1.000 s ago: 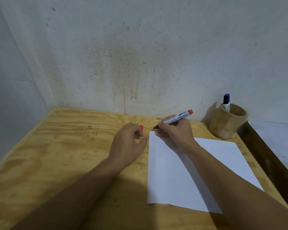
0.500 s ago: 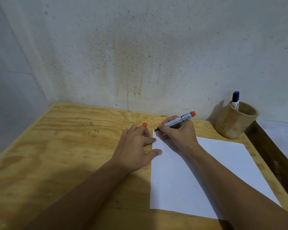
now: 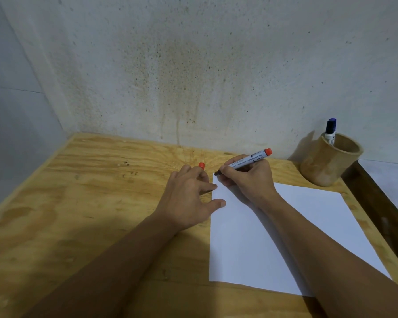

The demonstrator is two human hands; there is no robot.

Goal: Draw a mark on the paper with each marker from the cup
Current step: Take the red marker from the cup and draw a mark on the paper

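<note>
While the paper (image 3: 296,237) lies bare on the table (image 3: 90,203), we pinch the red marker (image 3: 246,162) in our right hand (image 3: 246,182), tip at its far-left corner — no mark visible. Our left hand (image 3: 191,198) pins the edge, fingers curled on the cap (image 3: 201,165). The blue marker (image 3: 330,131) waits in the cup (image 3: 326,164) — nearly everything remains.

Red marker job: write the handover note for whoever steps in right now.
Right hand: grips the uncapped red marker, tip at the far left corner of the paper.
Left hand: steadies the paper's left edge, thumb on the sheet, red cap tucked in its fingers.
Bamboo cup: far right, blue marker still inside.
Done: no mark visible yet.
Left: red mark, recap, then blue.
</note>
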